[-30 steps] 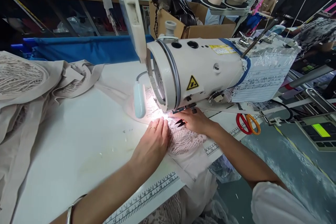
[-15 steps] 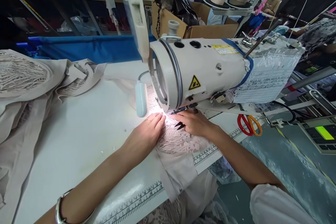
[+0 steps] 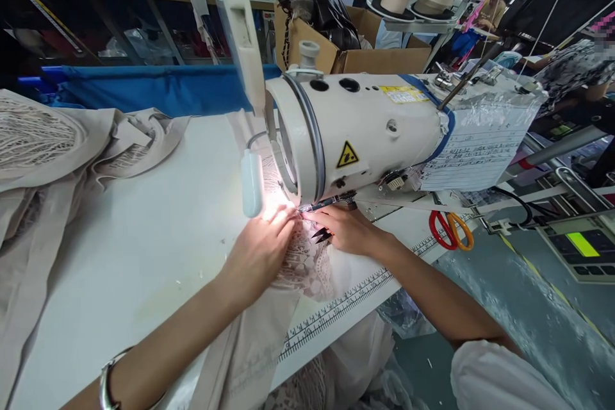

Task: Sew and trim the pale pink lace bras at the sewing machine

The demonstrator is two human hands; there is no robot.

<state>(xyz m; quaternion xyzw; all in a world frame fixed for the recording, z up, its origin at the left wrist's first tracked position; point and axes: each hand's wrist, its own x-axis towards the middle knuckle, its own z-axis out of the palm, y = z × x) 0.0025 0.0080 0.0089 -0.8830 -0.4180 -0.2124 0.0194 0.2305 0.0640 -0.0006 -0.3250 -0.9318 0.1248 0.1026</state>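
My left hand [image 3: 262, 246] lies on the pale pink lace fabric [image 3: 307, 262], its fingers stretched out and flat near the lit needle area of the sewing machine [image 3: 365, 134]. My right hand [image 3: 348, 227] is to the right of it, index finger extended along the lace beside the machine's foot. Black pointed blades of thread snips [image 3: 321, 235] stick out from under my right palm; their handle is hidden. A plain beige strip [image 3: 254, 333] of the garment runs down over the table's front edge. The needle itself is hidden behind my fingertips and the glare.
A pale blue lamp [image 3: 252, 182] hangs left of the needle. More beige garments [image 3: 48, 147] are heaped at the left. Scissors with red and orange handles [image 3: 451, 230] hang at the right table edge, above a printed ruler [image 3: 336, 314]. A cardboard box [image 3: 384, 57] stands behind.
The lace has shifted away under the machine and turned, and more of it shows behind the head. The beige strip has swung left. Both hands stay near the needle.
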